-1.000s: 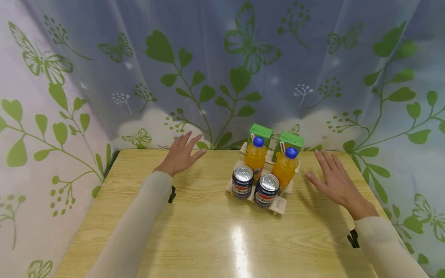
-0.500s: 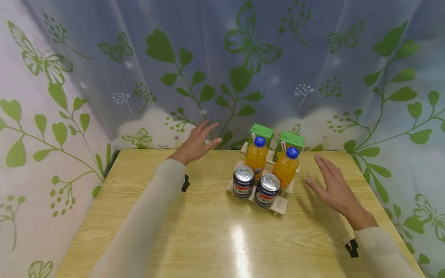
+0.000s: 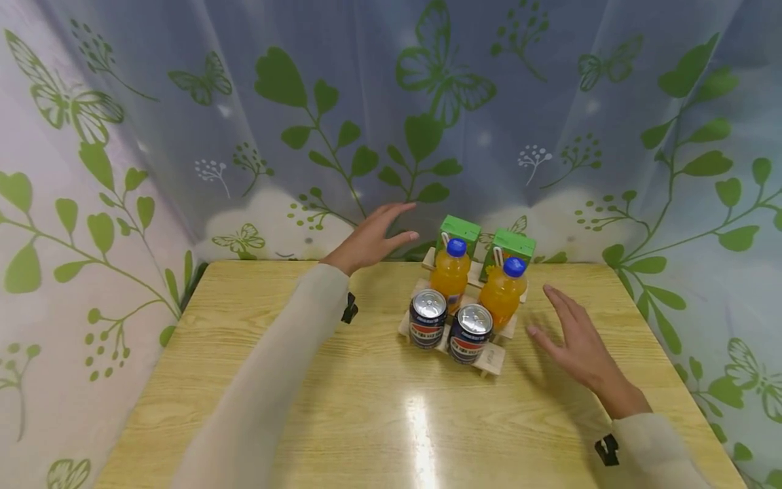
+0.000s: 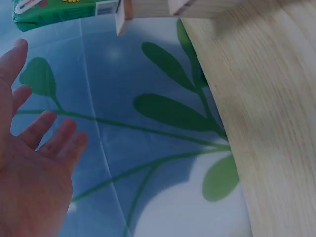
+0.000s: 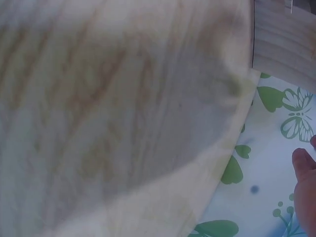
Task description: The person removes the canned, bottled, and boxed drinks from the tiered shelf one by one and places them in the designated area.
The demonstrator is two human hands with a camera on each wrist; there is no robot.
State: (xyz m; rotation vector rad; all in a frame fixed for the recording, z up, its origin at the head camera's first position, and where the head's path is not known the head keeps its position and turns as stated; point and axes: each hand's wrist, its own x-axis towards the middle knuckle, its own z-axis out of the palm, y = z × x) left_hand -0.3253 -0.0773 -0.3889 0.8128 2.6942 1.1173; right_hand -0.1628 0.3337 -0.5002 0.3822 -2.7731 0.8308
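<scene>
A small stepped wooden rack (image 3: 491,358) stands right of the table's middle, set at an angle. On its lowest step are two dark soda cans (image 3: 428,319); behind them stand two orange juice bottles (image 3: 451,275) with blue caps, and at the top two green drink cartons (image 3: 460,232). My left hand (image 3: 373,239) hovers left of the cartons, fingers extended, holding nothing. In the left wrist view its palm and a green carton (image 4: 59,14) show apart. To the right of the rack, my right hand (image 3: 580,350) is held with fingers extended, touching nothing visible.
The rack stands on a light wooden table (image 3: 360,407), near its back edge. A patterned curtain (image 3: 342,88) with green leaves and butterflies hangs right behind and at both sides.
My left hand has moved right and slightly farther back, from the table's left part toward the cartons. My right hand has shifted slightly left. The rack and drinks have stayed in place.
</scene>
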